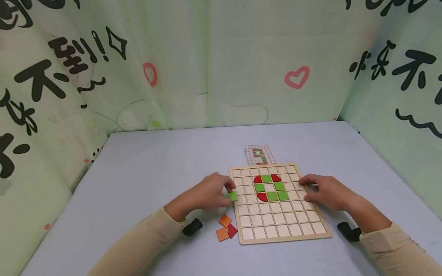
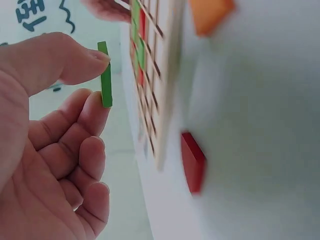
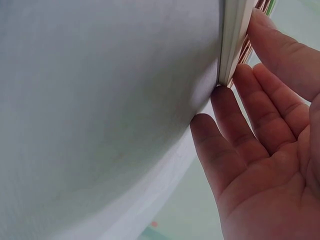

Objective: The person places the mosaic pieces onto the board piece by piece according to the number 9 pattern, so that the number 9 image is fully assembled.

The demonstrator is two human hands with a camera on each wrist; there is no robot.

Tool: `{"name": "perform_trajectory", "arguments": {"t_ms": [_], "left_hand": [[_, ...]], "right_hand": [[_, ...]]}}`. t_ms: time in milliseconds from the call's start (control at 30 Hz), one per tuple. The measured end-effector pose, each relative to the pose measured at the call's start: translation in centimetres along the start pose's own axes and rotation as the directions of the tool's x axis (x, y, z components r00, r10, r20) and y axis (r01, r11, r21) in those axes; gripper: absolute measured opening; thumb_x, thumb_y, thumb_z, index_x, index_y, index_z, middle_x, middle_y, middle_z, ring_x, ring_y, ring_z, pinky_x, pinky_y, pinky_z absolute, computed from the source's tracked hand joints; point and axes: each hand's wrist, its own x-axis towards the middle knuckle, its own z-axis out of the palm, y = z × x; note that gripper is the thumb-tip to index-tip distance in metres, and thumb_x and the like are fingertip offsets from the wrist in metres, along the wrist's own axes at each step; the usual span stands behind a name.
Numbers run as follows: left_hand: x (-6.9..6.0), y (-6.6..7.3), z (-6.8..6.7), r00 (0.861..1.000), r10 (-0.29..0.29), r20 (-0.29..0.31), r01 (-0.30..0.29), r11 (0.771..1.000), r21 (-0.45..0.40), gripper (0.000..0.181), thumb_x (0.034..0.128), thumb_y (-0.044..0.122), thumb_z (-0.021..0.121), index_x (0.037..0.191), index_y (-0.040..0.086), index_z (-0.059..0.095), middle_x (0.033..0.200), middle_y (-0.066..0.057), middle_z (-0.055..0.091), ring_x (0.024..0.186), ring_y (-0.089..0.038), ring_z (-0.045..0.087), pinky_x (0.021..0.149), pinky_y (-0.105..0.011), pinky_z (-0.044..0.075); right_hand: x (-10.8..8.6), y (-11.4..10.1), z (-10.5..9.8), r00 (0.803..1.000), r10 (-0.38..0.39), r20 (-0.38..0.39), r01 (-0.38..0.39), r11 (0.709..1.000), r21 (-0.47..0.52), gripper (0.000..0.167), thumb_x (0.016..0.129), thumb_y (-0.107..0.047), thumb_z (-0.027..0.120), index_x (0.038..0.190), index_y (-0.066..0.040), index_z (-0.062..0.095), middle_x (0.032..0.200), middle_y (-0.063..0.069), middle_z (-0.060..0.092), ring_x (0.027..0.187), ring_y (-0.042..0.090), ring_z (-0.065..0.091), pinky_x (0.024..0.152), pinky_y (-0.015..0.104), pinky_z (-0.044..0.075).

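Note:
My left hand (image 1: 212, 191) pinches a green square tile (image 1: 233, 196) between thumb and fingertip at the left edge of a wooden grid board (image 1: 286, 240). Seen edge-on in the left wrist view, the tile (image 2: 105, 75) is thin and flat. Several green squares (image 1: 267, 178) and red round-edged tiles (image 1: 262, 197) sit in the board's cells, forming a loop around one bare cell. My right hand (image 1: 329, 191) rests its fingertips and thumb against the board's right edge; in the right wrist view the fingers (image 3: 227, 120) look nearly straight.
Two orange square tiles (image 1: 222, 234) and a red tile (image 1: 231, 230) lie on the white table (image 1: 155, 165), left of the board's near corner. A printed pattern card (image 1: 249, 155) lies behind the board, partly covered by it. Printed curtains (image 1: 241, 76) enclose the table.

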Motion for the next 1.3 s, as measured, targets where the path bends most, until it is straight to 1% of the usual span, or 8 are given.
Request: {"name": "perform_trajectory", "arguments": {"t_ms": [200,367,500,633,800,1000,1167,1300], "left_hand": [[2.1,2.2,0.4,0.999,0.028,0.018,-0.028,0.999,0.023,0.029,0.0857,0.015,0.075,0.113,0.008,0.067,0.098,0.008,0.066,0.097,-0.013,0.051,0.079,-0.024,0.045],[3.0,3.3,0.7,0.998,0.053,0.032,-0.055,0.997,0.045,0.029,0.0869,0.015,0.074,0.115,0.009,0.067,0.101,0.008,0.068,0.102,-0.012,0.053,0.085,-0.024,0.045],[3.4,3.8,0.8,0.997,0.071,0.033,-0.073,0.995,0.064,0.028,0.0876,0.016,0.073,0.115,0.009,0.068,0.101,0.007,0.068,0.100,-0.012,0.053,0.087,-0.025,0.044],[3.9,4.2,1.1,0.996,0.087,0.033,-0.089,0.994,0.056,0.029,0.0876,0.016,0.073,0.115,0.008,0.068,0.100,0.008,0.068,0.099,-0.011,0.054,0.085,-0.023,0.044],[4.8,5.0,1.7,0.992,0.123,0.035,-0.126,0.989,0.083,0.029,0.0887,0.020,0.075,0.116,0.010,0.068,0.101,0.009,0.068,0.098,-0.008,0.056,0.084,-0.021,0.043],[5.8,5.9,2.5,0.990,0.128,0.055,-0.132,0.987,0.092,0.030,0.0893,0.020,0.074,0.117,0.011,0.069,0.102,0.009,0.068,0.090,-0.003,0.056,0.081,-0.018,0.043],[6.3,6.2,3.0,0.987,0.150,0.065,-0.156,0.982,0.107,0.030,0.0905,0.022,0.073,0.118,0.013,0.069,0.104,0.012,0.068,0.096,-0.004,0.054,0.082,-0.020,0.041],[6.7,6.5,3.2,0.984,0.165,0.071,-0.172,0.978,0.114,0.030,0.0912,0.025,0.073,0.119,0.015,0.069,0.104,0.015,0.068,0.099,-0.003,0.053,0.084,-0.021,0.040]], "right_hand": [[0.0,0.0,-0.1,1.000,0.004,0.005,-0.004,1.000,0.005,0.050,0.085,-0.020,0.080,0.127,-0.001,0.061,0.130,0.025,0.059,0.116,0.045,0.055,0.095,0.059,0.042],[0.0,-0.1,0.0,1.000,-0.001,0.009,0.001,1.000,0.005,0.049,0.085,-0.020,0.079,0.127,-0.001,0.061,0.129,0.025,0.059,0.116,0.045,0.055,0.095,0.060,0.042],[0.1,-0.2,0.0,1.000,-0.007,0.002,0.007,1.000,-0.001,0.048,0.086,-0.019,0.079,0.126,-0.001,0.061,0.128,0.024,0.060,0.117,0.045,0.055,0.096,0.060,0.042],[0.2,-0.3,-0.1,1.000,-0.003,-0.002,0.003,1.000,-0.008,0.048,0.086,-0.019,0.078,0.126,0.000,0.061,0.128,0.024,0.060,0.117,0.045,0.055,0.095,0.060,0.042],[0.1,-0.3,0.1,1.000,0.008,0.004,-0.008,1.000,0.002,0.049,0.087,-0.019,0.077,0.128,0.000,0.061,0.130,0.024,0.059,0.119,0.045,0.053,0.097,0.060,0.041],[0.1,-0.2,0.1,1.000,0.019,0.016,-0.020,1.000,0.012,0.050,0.087,-0.021,0.077,0.129,-0.001,0.060,0.131,0.025,0.058,0.119,0.046,0.053,0.097,0.061,0.041],[0.1,-0.2,0.1,0.999,0.029,0.020,-0.029,0.999,0.018,0.050,0.087,-0.021,0.077,0.130,-0.001,0.060,0.132,0.025,0.057,0.121,0.046,0.051,0.097,0.062,0.040],[0.1,-0.2,0.1,1.000,0.021,0.015,-0.021,1.000,0.016,0.050,0.087,-0.022,0.077,0.129,-0.002,0.060,0.132,0.024,0.058,0.120,0.045,0.052,0.097,0.061,0.040]]}}
